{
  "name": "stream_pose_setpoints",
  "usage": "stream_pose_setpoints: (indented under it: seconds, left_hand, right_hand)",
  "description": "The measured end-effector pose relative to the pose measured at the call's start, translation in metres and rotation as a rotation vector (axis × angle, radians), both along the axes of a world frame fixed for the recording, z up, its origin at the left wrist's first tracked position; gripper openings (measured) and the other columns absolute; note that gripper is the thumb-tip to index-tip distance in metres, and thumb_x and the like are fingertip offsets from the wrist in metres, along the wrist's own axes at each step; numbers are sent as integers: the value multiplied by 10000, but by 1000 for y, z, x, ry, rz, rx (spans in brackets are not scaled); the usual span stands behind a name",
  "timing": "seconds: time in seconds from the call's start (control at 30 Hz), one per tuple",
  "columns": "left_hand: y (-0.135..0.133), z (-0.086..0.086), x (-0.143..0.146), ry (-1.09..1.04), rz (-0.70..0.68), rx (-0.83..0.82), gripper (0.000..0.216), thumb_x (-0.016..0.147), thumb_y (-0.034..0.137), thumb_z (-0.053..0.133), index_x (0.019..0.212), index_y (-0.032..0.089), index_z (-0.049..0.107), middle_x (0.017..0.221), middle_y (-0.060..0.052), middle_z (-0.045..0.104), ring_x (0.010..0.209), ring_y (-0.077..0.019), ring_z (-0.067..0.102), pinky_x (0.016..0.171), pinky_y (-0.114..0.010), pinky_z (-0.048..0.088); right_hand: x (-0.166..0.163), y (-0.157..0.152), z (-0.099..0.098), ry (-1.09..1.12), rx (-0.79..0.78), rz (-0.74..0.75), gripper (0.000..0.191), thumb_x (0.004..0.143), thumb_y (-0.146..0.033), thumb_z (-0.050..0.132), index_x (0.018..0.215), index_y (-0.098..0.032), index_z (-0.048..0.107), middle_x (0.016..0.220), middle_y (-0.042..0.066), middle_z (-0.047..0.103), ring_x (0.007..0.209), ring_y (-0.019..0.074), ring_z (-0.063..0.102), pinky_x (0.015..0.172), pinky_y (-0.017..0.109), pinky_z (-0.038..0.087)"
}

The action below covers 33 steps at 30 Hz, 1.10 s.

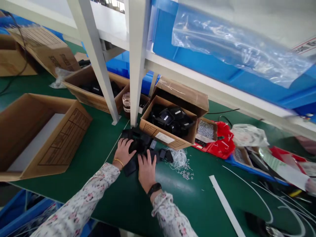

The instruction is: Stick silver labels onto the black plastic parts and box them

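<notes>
A cluster of black plastic parts (130,167) lies on the green table, in front of a white post. My left hand (123,154) rests at the left of this cluster, fingers spread and touching a black part (135,147). Over the near right part of the cluster, my right hand (146,169) reaches with its fingers apart, fingertips on the dark pieces. What lies under the fingers is partly hidden. Small black blocks (166,155) sit just right of my right hand, beside a tangle of thin white strands (179,158).
A cardboard box of black parts (170,143) stands behind the hands, a small box of screws (206,130) beside it. At left is a large open cardboard box (66,141). White posts (137,62) and a shelf overhang the table. A white strip (225,204) lies at right.
</notes>
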<state>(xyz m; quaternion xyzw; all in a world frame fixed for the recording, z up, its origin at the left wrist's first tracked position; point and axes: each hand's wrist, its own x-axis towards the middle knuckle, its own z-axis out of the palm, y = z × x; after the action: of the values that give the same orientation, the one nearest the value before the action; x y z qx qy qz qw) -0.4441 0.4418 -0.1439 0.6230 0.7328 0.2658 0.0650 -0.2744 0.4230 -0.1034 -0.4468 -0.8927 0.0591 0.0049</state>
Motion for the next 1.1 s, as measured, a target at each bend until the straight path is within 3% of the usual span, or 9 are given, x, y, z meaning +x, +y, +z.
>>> stream_pose_setpoints:
  seconds: [0.17, 0.3, 0.43, 0.57, 0.73, 0.83, 0.93, 1.03, 1.1]
  left_hand:
    - [-42, -14, 31, 46, -38, 8, 403, 812, 365, 541, 1154, 153, 538, 1290, -173, 426, 1250, -348, 322, 1002, -520, 342]
    - [-60, -26, 46, 78, -122, -27, 426, 846, 362, 493, 1223, 164, 505, 1312, -179, 433, 1259, -349, 337, 1013, -557, 304]
    - [-81, -34, 58, 101, -231, -64, 498, 860, 333, 468, 1317, 144, 415, 1384, -170, 368, 1319, -323, 256, 1014, -483, 346]
    - [-101, -32, 71, 144, -333, -122, 571, 868, 327, 444, 1391, 161, 287, 1462, -147, 235, 1359, -312, 140, 1034, -494, 314]
    - [-103, -20, 88, 130, -355, -183, 643, 840, 346, 494, 1408, 192, 234, 1481, -148, 171, 1360, -342, 95, 1027, -558, 274]
    - [-103, -14, 91, 54, -313, -172, 573, 861, 351, 464, 1379, 180, 288, 1469, -143, 210, 1348, -329, 159, 1031, -525, 284]
    - [-108, -11, 88, -60, -114, -160, 391, 875, 347, 435, 1214, 155, 458, 1346, -144, 388, 1230, -305, 366, 997, -451, 346]
    - [-107, -11, 92, -104, 85, -193, 374, 811, 400, 530, 1072, 134, 497, 1188, -162, 457, 1052, -332, 465, 879, -466, 420]
    - [-98, -12, 101, -120, 146, -224, 436, 749, 408, 601, 1061, 129, 480, 1153, -165, 441, 1010, -345, 465, 830, -481, 435]
  right_hand:
    - [43, -45, -18, 40, -45, 25, 604, 784, -64, 440, 1358, -233, 351, 1304, 128, 441, 1308, 314, 229, 1055, 610, 98]
    - [68, -61, -22, 87, -57, -6, 642, 756, -23, 416, 1375, -157, 311, 1139, 128, 533, 1156, 276, 414, 1074, 526, 208]
    - [104, -74, -16, 183, -95, -39, 489, 710, -4, 412, 1177, -126, 492, 991, 94, 565, 1018, 235, 487, 1088, 470, 232]
    - [155, -92, -12, 201, -74, -134, 392, 702, 18, 401, 1005, -184, 547, 959, 55, 578, 1000, 225, 492, 1060, 476, 261]
    - [197, -113, -24, 37, -20, -272, 306, 779, -49, 468, 1037, -188, 556, 1052, 85, 590, 1050, 259, 487, 994, 480, 322]
    - [203, -126, -31, -48, -9, -260, 368, 824, -219, 532, 1185, -156, 497, 1253, 155, 492, 1193, 324, 389, 1007, 545, 274]
    - [203, -128, -32, 1, -2, -280, 408, 880, -326, 453, 1262, -183, 439, 1362, 142, 388, 1268, 322, 300, 1017, 552, 252]
    - [201, -105, -29, 149, 92, -543, 412, 897, -355, 389, 1253, -151, 429, 1346, 168, 373, 1246, 317, 314, 992, 510, 290]
    - [195, -77, -28, 225, 141, -759, 520, 849, -412, 455, 1254, -90, 404, 1315, 227, 361, 1208, 356, 331, 967, 518, 291]
